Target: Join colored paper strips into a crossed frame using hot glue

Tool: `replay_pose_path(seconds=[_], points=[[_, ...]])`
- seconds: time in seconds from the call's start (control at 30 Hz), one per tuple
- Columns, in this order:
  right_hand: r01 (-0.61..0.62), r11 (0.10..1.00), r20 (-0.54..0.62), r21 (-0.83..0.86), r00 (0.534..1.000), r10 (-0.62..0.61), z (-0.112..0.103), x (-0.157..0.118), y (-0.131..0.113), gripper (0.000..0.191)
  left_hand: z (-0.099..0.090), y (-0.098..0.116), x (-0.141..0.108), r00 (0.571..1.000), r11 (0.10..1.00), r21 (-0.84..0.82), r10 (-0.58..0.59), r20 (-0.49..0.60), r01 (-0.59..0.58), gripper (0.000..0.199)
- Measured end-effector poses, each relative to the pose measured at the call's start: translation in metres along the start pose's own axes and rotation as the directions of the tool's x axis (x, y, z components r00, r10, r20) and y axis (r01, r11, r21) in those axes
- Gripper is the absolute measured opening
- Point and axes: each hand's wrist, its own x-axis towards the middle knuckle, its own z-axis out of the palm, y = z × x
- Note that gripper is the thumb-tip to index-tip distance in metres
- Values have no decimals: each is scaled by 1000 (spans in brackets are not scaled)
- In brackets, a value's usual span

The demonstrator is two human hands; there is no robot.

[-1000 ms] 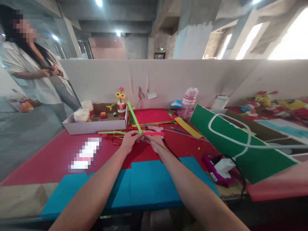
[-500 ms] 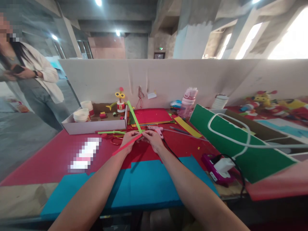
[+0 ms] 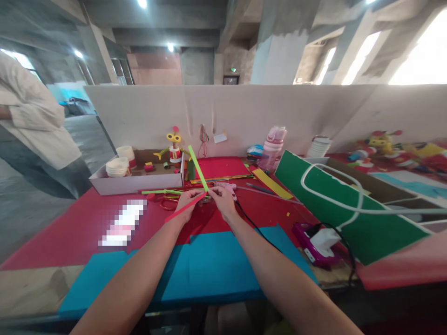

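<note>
Both hands meet over the red table covering. My left hand (image 3: pixel 187 204) is closed, its fingertips pinching a red paper strip (image 3: pixel 181 211) that slants down to the left across the hand. Close beside it, my right hand (image 3: pixel 223 201) pinches the end of a light green paper strip (image 3: pixel 198 168), which sticks up and away. The two strips meet at an angle between the fingertips; whether they are joined cannot be made out. Behind the right hand lies a pink glue gun (image 3: pixel 228 187). Scissors with red handles (image 3: pixel 169 204) lie by the left hand, partly hidden.
A white box (image 3: pixel 139 183) with paper cups (image 3: pixel 118 166) and a small yellow figure (image 3: pixel 174 151) stands at back left. Rightward are a pink bottle (image 3: pixel 273 146), a green board (image 3: pixel 335 204) and a purple power strip (image 3: pixel 310 249). Blue sheets (image 3: pixel 220 265) cover the front edge.
My hands stay almost in place, with the green strip's top shifted slightly right. The person at the left has turned and moved, showing a white sleeve now.
</note>
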Motion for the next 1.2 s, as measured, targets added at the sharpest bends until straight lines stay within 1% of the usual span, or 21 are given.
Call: replay_pose_path(seconds=[0.13,0.2,0.27,0.33,0.47,0.6,0.7,0.77,0.87,0.97,1.03,1.1,1.2], points=[[-34,996,-33,83,999,37,0,1,-2,26,3,0,-1,998,999,10,39,39,-40,24],[-51,991,-21,124,998,54,0,1,-3,26,4,0,-2,999,1000,19,21,50,-22,25],[-53,989,-1,138,999,53,0,0,-4,25,3,0,-1,999,999,43,-18,32,16,26],[-53,990,22,128,998,51,1,-1,-3,25,2,0,-1,1000,998,61,-19,-8,19,26],[-58,993,73,105,996,50,2,-2,-1,25,-1,-3,2,998,998,53,35,-61,-31,25],[-61,995,85,77,995,55,2,-3,-2,27,-2,-4,2,992,995,82,59,-113,-50,23],[-51,998,71,39,996,48,2,-3,-3,30,-1,-3,2,993,989,131,80,-91,-68,20],[-31,999,55,18,998,30,1,-2,-3,30,-1,-1,1,994,989,127,78,-73,-69,19],[-13,1000,33,11,999,12,0,-2,-2,29,0,-1,1,994,998,67,25,-102,-19,21],[-8,1000,37,22,999,7,1,-2,-3,28,0,-1,2,998,1000,9,-17,-67,18,26],[-13,1000,53,28,999,11,2,-4,-4,29,-1,-2,3,999,1000,3,12,-48,-12,26],[-31,999,72,31,997,29,2,-5,-5,29,-2,-3,5,996,999,22,51,-69,-50,25],[-91,995,122,33,989,86,1,-4,-4,29,-4,-3,5,995,996,67,58,-84,-53,24]])
